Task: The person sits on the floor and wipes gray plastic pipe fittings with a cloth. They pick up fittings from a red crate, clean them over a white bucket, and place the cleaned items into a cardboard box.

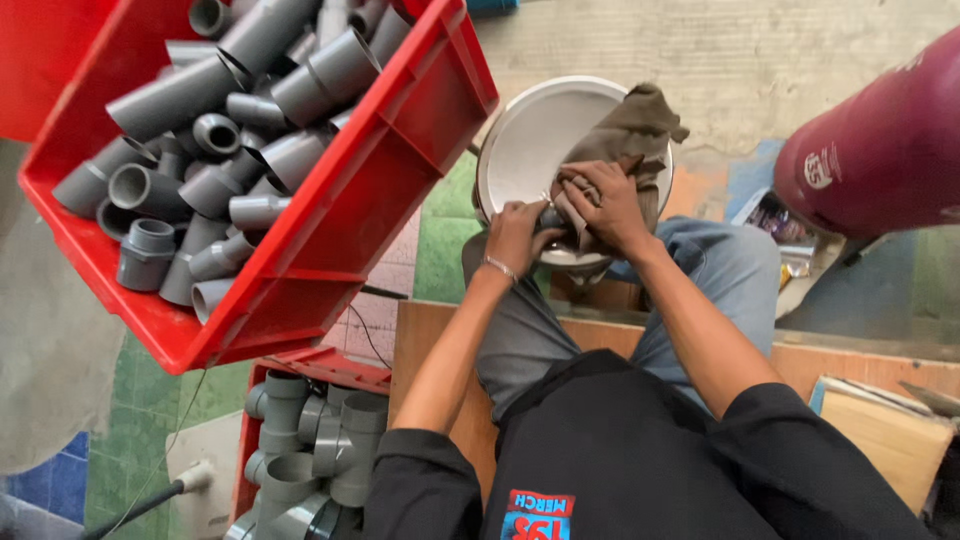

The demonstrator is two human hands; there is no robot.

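My left hand grips a small grey pipe fitting over my knee; a bracelet circles that wrist. My right hand presses a brown cloth against the fitting. The cloth drapes up over the rim of a white round basin that stands just beyond my knees. Most of the fitting is hidden between the two hands and the cloth.
A red crate with several grey pipe fittings sits raised at the left. A second red crate of grey fittings lies below it. A maroon cylinder stands at the right. A wooden board lies under my legs.
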